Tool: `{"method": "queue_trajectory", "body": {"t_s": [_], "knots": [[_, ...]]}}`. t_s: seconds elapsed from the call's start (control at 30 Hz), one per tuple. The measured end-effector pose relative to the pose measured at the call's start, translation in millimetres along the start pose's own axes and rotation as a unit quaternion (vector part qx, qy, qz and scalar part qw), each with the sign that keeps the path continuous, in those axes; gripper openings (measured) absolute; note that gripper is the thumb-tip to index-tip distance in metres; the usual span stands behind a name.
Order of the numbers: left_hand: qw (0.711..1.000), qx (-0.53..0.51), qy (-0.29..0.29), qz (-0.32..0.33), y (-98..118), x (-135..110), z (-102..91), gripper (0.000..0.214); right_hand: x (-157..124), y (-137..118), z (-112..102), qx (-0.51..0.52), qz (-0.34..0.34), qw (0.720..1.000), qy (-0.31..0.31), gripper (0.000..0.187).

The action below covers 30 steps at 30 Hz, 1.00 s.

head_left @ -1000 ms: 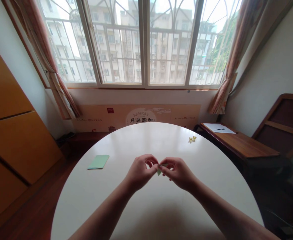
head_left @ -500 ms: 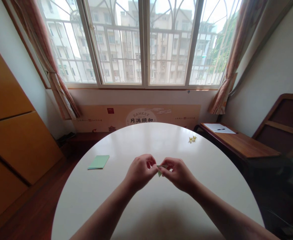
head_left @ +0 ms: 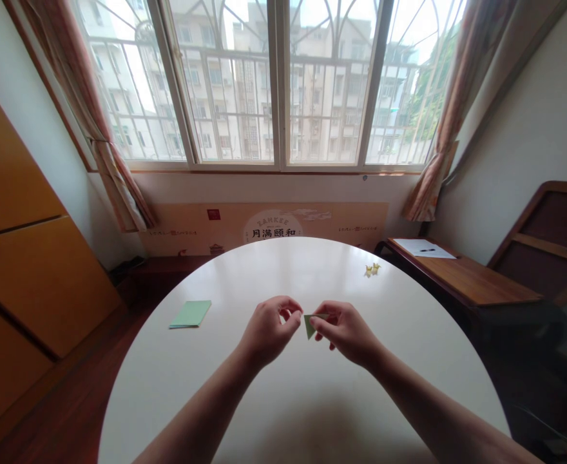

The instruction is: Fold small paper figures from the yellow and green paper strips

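Right hand (head_left: pixel 347 330): grip pinched on folded green paper (head_left: pixel 309 327) over tabletop (head_left: pixel 409 306). Left hand (head_left: pixel 270 330): fingertips just beside paper, grip closure unclear.

Single head-worn view, close above near side of round white worktop (head_left: pixel 158 374); faces forward and down, past bare left hand (head_left: pixel 270 332) and right hand (head_left: pixel 347 330), toward far white-framed glass window (head_left: pixel 278 96).
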<state>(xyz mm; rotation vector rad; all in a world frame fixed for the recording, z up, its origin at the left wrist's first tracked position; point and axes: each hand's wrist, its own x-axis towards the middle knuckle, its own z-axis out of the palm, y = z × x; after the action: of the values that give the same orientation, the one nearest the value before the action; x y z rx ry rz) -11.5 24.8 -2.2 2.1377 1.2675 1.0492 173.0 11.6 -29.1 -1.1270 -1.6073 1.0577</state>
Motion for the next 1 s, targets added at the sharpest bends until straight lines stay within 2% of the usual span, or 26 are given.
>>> {"method": "queue_trajectory", "body": {"t_s": [0.13, 0.37, 0.47, 0.6, 0.7, 0.83, 1.0], "knots": [[0.999, -0.03, 0.019, -0.024, -0.8, 0.7, -2.8, 0.018, 1.6, -1.8, -3.2, 0.031, 0.014, 0.999, -0.01, 0.021], [0.995, -0.072, -0.055, -0.033, 3.1, -1.5, 0.2, 0.02, 1.3, -0.8, -0.6, 0.075, 0.029, 0.996, -0.035, 0.024], [0.988, -0.129, -0.061, -0.063, 1.8, -0.3, 2.0, 0.022, 0.9, -3.4, -1.3, 0.117, 0.038, 0.991, -0.044, 0.026], [0.957, -0.246, -0.028, -0.148, 2.1, 2.9, 1.4, 0.026, 0.7, -7.5, -4.5, 0.197, 0.042, 0.979, -0.041, 0.029], [0.933, -0.294, -0.007, -0.206, 7.1, 3.0, -0.4, 0.025, 0.4, -7.2, -5.6, 0.257, 0.032, 0.966, -0.022, 0.036], [0.913, -0.334, -0.033, -0.234, 13.1, 0.3, -1.5, 0.027, 0.1, -3.1, -3.6, 0.262, -0.006, 0.965, -0.02, 0.044], [0.876, -0.394, -0.08, -0.268, 11.8, -1.1, 1.1, 0.028, 0.3, 0.0, -0.1, 0.246, -0.027, 0.968, -0.028, 0.042]]}}
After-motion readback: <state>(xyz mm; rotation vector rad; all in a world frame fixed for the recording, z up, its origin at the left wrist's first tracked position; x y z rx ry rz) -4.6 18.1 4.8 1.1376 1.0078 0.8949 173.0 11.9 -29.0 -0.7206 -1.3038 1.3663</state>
